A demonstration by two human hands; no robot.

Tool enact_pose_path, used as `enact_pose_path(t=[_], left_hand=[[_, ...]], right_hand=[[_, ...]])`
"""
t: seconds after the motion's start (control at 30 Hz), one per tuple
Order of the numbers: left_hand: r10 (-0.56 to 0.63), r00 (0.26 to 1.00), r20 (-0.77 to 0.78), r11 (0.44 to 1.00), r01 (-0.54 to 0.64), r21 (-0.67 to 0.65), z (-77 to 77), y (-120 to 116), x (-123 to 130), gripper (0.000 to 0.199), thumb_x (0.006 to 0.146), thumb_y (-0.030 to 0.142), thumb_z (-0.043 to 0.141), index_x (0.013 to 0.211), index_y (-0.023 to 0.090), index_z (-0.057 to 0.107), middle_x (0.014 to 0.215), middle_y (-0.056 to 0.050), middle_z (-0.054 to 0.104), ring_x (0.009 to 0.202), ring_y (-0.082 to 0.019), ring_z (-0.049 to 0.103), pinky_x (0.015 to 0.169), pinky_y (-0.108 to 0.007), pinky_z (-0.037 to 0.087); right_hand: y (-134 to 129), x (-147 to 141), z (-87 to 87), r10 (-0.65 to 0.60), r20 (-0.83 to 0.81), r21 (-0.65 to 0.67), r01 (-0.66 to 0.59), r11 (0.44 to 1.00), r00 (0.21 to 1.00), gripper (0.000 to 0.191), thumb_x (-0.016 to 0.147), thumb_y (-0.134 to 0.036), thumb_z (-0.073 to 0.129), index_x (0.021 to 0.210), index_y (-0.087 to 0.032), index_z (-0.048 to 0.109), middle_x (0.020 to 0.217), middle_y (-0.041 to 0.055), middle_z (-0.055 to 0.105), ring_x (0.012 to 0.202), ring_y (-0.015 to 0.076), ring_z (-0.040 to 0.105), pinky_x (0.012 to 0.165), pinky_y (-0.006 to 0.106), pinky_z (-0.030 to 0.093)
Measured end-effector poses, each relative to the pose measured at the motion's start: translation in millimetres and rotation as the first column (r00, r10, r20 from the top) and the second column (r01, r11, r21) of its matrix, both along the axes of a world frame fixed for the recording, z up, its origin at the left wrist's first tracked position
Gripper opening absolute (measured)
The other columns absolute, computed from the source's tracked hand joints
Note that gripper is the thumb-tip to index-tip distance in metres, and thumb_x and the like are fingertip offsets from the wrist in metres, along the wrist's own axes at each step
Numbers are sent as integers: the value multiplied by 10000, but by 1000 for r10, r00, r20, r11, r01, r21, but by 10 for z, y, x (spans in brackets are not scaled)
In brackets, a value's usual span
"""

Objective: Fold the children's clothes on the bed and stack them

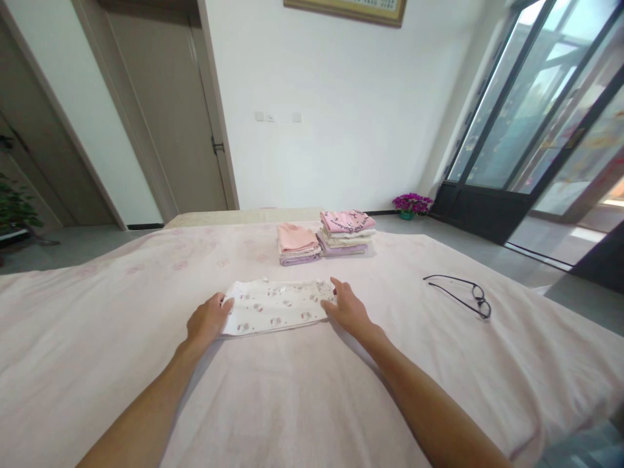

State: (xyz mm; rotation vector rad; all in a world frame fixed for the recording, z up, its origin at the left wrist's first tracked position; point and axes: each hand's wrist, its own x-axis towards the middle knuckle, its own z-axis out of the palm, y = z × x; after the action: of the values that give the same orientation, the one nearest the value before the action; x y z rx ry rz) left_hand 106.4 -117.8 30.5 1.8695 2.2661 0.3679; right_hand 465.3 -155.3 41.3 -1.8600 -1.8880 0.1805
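Observation:
A white garment (pixel 277 305) with small printed figures lies folded into a long flat strip on the pale pink bedspread (pixel 283 403). At its left end my left hand (pixel 208 318) is closed, thumb on top and the other fingers mostly hidden at the edge. My right hand (pixel 348 307) holds the opposite end, its thumb pressed on the cloth and its index finger stretched along the far corner. Beyond the garment stand two piles of folded clothes: a lower one (pixel 298 244) topped with peach cloth, and a taller one (pixel 345 234) topped with a pink printed piece.
Black-framed glasses (pixel 478 299) lie on the bedspread to the right. Past the bed are a white wall (pixel 331 156), a closed door (pixel 160 97), a pot of purple flowers (pixel 413 203) and a dark-framed glass door (pixel 507 130). A green plant (pixel 17 205) stands far left.

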Motion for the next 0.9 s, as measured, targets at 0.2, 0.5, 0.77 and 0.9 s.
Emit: enact_pose_path(t=[0.2,0.5,0.77,0.9], left_hand=[[17,1000,16,1000,-17,-25,-8,24,25,488,903,544,298,1119,245,618,1106,-128,708,984,-319,663,698,-351,438],[8,977,215,999,-19,50,-28,41,-61,390,854,521,416,898,224,665,949,-126,722,897,-325,662,688,-351,429],[-89,837,540,990,13,143,75,51,57,401,851,472,430,938,149,651,824,-71,721,742,-214,671,610,-271,460],[-234,558,796,966,37,258,349,-75,406,474,765,519,586,995,110,650,794,-59,707,666,-184,641,573,-257,463]], right_hand=[[-147,-250,293,98,205,146,-130,981,974,490,968,-327,450,1431,-165,432,1507,153,413,1392,287,357,1135,469,295],[-125,-1187,0,576,182,20,-589,808,797,624,987,-499,401,1512,-170,327,1587,146,286,1484,299,191,1189,536,174],[-75,-1178,-106,602,61,-1,-603,798,796,542,976,-495,414,1438,-216,459,1563,118,353,1463,293,249,1188,544,160],[-12,-1222,71,534,-443,130,-538,833,720,499,983,-530,347,1270,-215,606,1356,117,591,1280,262,505,1089,466,374]])
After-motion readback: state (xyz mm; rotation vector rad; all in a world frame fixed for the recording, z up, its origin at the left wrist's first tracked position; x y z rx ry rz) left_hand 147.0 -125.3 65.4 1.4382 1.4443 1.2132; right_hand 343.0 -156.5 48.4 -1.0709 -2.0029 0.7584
